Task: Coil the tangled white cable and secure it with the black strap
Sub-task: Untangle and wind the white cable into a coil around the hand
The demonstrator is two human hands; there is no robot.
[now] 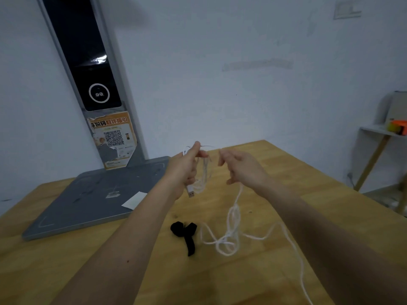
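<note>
My left hand [187, 166] is raised above the wooden table [308, 194] and grips a few loops of the white cable [233, 219]; the cable's USB plug [190, 192] hangs below its palm. My right hand [242, 166] is beside it, fingers curled, and a strand of the cable runs down from under it to a tangled heap on the table. From the heap another strand trails off toward the bottom right edge. The black strap [185, 233] lies on the table just left of the heap, untouched.
A grey flat base [88, 199] with a tall upright panel [88, 62] bearing a QR-code sticker stands at the table's back left. A white slip of paper [134, 200] lies on the base. A small side table [374, 133] with orange items stands at the far right.
</note>
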